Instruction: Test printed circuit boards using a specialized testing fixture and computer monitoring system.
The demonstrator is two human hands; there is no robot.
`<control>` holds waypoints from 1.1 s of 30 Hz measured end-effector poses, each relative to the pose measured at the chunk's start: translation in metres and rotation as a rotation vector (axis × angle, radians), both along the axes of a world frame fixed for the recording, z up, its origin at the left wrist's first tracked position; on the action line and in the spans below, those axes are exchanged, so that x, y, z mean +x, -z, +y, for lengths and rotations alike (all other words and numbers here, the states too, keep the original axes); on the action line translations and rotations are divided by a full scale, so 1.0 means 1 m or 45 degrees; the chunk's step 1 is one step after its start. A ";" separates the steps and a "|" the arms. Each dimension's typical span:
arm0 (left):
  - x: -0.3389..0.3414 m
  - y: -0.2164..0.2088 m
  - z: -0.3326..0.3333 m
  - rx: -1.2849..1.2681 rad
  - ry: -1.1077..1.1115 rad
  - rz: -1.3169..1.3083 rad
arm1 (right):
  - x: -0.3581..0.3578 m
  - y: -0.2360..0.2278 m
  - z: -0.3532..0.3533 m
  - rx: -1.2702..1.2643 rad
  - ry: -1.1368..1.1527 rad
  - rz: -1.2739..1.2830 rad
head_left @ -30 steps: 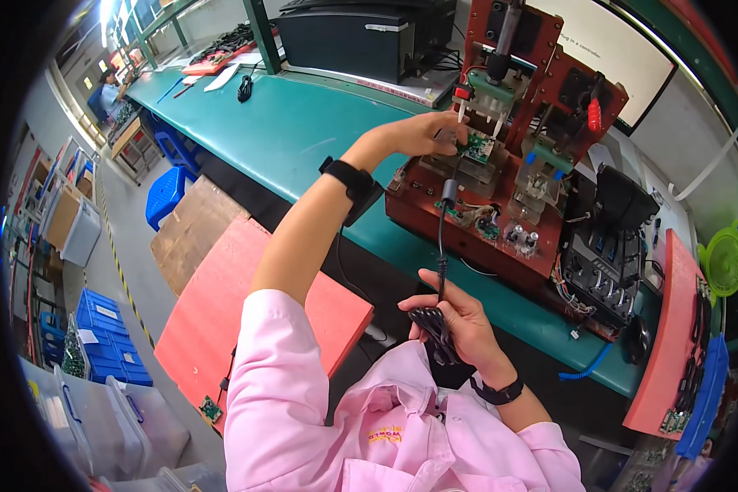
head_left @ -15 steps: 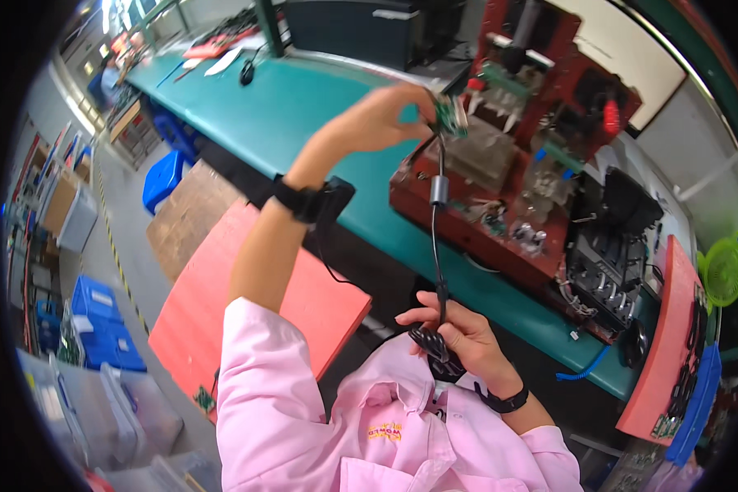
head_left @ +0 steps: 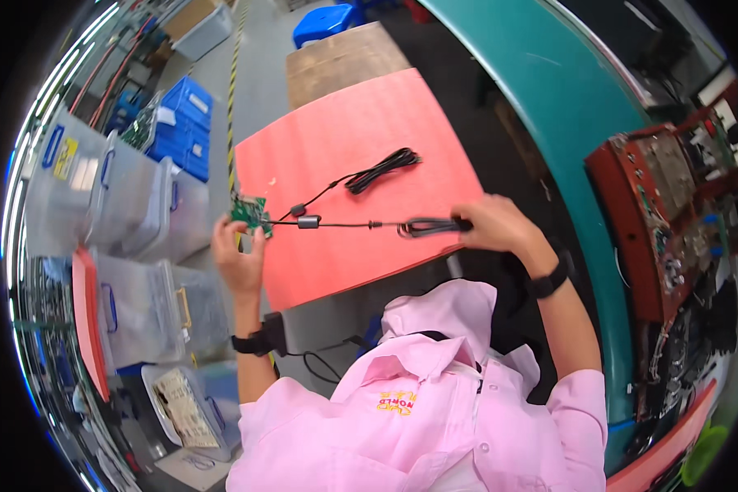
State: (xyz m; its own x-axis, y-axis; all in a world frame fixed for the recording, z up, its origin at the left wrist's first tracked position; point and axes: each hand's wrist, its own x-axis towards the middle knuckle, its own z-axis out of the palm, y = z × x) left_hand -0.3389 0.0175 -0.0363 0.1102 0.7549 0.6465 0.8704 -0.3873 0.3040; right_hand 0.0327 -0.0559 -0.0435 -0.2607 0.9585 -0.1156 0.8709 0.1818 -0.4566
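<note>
My left hand (head_left: pixel 239 256) is closed on a green circuit board (head_left: pixel 257 215) at the left edge of a pink foam sheet (head_left: pixel 361 119). From that board a black cable (head_left: pixel 344 225) with a grey cylindrical bead (head_left: pixel 308 222) runs across the sheet. My right hand (head_left: pixel 502 223) grips the cable's coiled end (head_left: pixel 426 227) near the sheet's right edge, fingers partly blurred. Just beyond lies a second black cable, its coil (head_left: pixel 383 170) tied in a bundle, with a dark bead (head_left: pixel 298 210). Its far end goes toward the boards by my left hand, where green parts overlap.
To the right runs a green bench (head_left: pixel 566 98) bearing a red fixture (head_left: pixel 644 221). Clear plastic bins (head_left: pixel 131 303) and a blue crate (head_left: pixel 180 135) stand on the left. Past the sheet are a brown board (head_left: pixel 344 61) and a blue stool (head_left: pixel 324 25).
The view has turned left, from the bench to the pink sheet. Both hands have brought the board and its cable from the bench side over the sheet, the cable now stretched sideways.
</note>
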 end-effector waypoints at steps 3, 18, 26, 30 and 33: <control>-0.034 0.069 -0.018 -0.162 -0.266 -0.177 | -0.026 0.019 0.050 0.123 0.051 -0.049; -0.036 0.152 -0.033 -0.509 -0.626 -0.375 | -0.042 0.111 0.068 0.250 0.091 -0.009; -0.040 0.156 -0.026 -0.677 -0.686 -0.276 | -0.041 0.088 0.043 0.479 0.465 0.081; -0.005 0.131 -0.024 -0.240 -0.567 -0.053 | -0.013 0.037 -0.010 0.334 0.516 0.213; 0.059 0.101 -0.029 -0.205 0.269 -0.085 | -0.007 0.000 -0.083 0.462 0.621 0.228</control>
State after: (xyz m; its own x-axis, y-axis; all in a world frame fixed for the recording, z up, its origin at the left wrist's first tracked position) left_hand -0.2800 -0.0117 -0.1374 0.2375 0.8133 0.5311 0.7513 -0.5004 0.4303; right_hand 0.0254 -0.1388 -0.0439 0.2308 0.9418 0.2442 0.8085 -0.0460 -0.5867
